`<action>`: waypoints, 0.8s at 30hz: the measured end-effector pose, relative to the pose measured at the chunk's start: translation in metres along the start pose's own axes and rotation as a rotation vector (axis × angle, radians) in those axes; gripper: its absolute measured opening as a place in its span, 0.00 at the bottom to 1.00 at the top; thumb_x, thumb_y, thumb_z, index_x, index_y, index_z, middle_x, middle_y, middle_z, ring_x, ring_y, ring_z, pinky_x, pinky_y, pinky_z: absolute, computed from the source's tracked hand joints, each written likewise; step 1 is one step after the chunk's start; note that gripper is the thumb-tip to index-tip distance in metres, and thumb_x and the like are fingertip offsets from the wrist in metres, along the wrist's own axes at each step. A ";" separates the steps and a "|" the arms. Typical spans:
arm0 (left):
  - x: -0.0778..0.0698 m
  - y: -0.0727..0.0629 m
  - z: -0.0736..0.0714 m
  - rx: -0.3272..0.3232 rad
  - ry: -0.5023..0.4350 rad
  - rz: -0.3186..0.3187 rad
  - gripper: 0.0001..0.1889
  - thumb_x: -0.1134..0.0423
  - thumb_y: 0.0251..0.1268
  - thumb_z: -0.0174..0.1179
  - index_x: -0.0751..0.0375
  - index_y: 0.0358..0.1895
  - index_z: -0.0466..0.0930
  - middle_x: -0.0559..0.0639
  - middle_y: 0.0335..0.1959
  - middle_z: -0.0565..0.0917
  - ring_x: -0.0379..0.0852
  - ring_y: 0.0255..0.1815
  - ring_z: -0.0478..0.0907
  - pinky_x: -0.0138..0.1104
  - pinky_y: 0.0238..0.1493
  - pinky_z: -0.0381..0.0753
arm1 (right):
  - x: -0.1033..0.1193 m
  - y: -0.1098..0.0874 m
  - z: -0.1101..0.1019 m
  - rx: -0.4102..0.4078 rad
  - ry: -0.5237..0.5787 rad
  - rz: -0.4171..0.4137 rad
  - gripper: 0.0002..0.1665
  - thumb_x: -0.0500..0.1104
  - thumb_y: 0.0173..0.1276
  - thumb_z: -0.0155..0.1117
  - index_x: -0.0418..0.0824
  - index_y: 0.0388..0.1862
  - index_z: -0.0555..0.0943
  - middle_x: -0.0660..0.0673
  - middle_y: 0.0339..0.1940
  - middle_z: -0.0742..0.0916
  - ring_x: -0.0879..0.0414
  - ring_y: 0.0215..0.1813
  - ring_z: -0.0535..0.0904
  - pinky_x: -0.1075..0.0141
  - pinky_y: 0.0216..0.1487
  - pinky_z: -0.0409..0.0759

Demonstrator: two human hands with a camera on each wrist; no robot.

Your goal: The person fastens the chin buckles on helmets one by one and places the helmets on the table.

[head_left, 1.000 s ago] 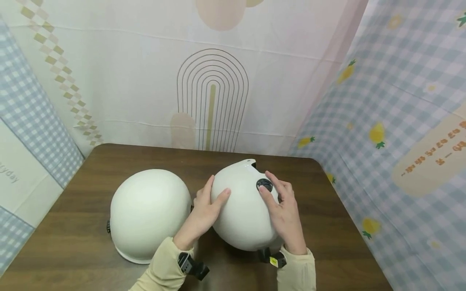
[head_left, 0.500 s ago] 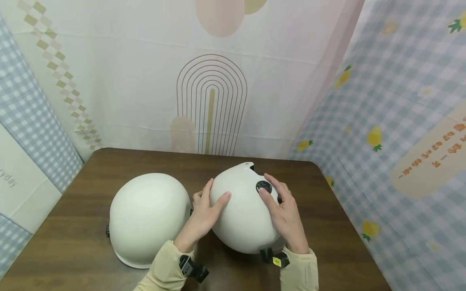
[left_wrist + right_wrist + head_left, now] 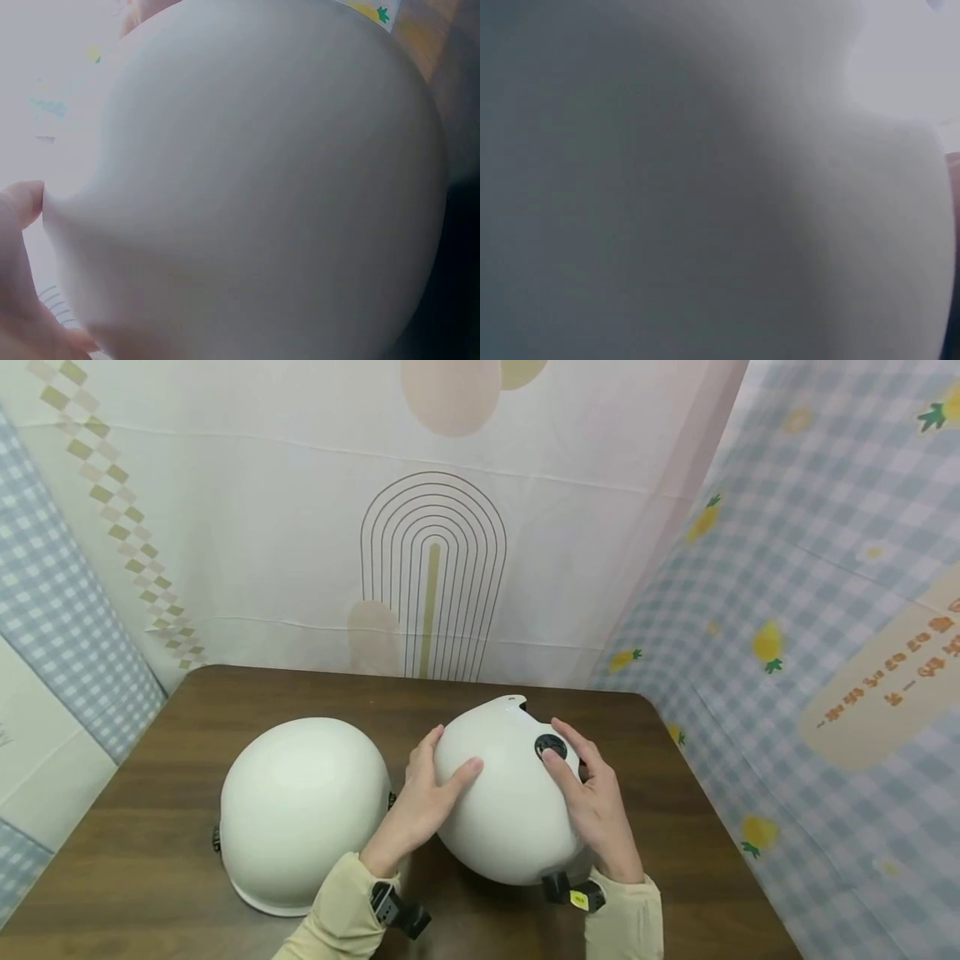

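Note:
A glossy white helmet (image 3: 502,810) is held between both hands over the table in the head view, tilted with a notched rim end pointing away. My left hand (image 3: 422,797) grips its left side, thumb on the shell. The right hand (image 3: 596,802) grips the right side, its thumb at the black round fitting (image 3: 551,747). In the left wrist view the shell (image 3: 270,187) fills most of the picture, with fingers (image 3: 22,206) at its edge. The right wrist view is nearly all blurred white shell (image 3: 705,210). The helmet's inside and underside are hidden.
A second white helmet (image 3: 303,810) rests dome-up to the left on the dark brown wooden table (image 3: 637,910), with small black fittings at its sides. Patterned cloth (image 3: 285,543) hangs behind the table, and checked cloth (image 3: 750,693) runs along the right.
The held helmet and its black fitting have shifted slightly to the right, along with the right hand. Both hands keep their hold. The head view has also moved a little.

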State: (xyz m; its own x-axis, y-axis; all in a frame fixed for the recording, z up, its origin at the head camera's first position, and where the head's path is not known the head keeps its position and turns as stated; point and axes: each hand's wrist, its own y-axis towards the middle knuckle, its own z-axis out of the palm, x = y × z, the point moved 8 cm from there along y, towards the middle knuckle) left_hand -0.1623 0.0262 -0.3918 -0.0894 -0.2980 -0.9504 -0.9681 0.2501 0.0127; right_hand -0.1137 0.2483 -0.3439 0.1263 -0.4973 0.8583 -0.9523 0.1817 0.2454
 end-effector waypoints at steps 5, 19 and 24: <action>0.000 0.001 0.001 0.006 0.045 0.013 0.46 0.33 0.62 0.56 0.45 0.78 0.47 0.60 0.74 0.52 0.61 0.72 0.50 0.64 0.59 0.62 | -0.003 0.003 -0.002 0.013 0.013 0.002 0.26 0.56 0.70 0.61 0.67 0.66 0.72 0.53 0.63 0.76 0.53 0.54 0.77 0.51 0.49 0.76; -0.001 0.004 0.012 0.056 -0.035 0.050 0.45 0.35 0.61 0.58 0.40 0.77 0.47 0.51 0.76 0.49 0.60 0.70 0.59 0.61 0.59 0.66 | -0.014 0.002 -0.011 0.052 0.093 0.029 0.25 0.54 0.74 0.57 0.65 0.69 0.70 0.54 0.69 0.73 0.54 0.61 0.74 0.51 0.52 0.75; -0.002 0.005 0.015 0.063 -0.028 0.066 0.44 0.35 0.62 0.58 0.38 0.78 0.47 0.51 0.77 0.47 0.61 0.71 0.57 0.62 0.59 0.65 | -0.019 0.001 -0.015 0.031 0.115 0.052 0.26 0.54 0.73 0.57 0.64 0.69 0.70 0.54 0.68 0.74 0.53 0.61 0.74 0.51 0.51 0.75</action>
State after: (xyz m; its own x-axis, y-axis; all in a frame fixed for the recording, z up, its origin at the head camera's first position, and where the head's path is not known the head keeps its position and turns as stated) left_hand -0.1635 0.0420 -0.3943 -0.1451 -0.2530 -0.9565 -0.9435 0.3265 0.0568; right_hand -0.1132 0.2702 -0.3533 0.1062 -0.3872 0.9158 -0.9663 0.1769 0.1869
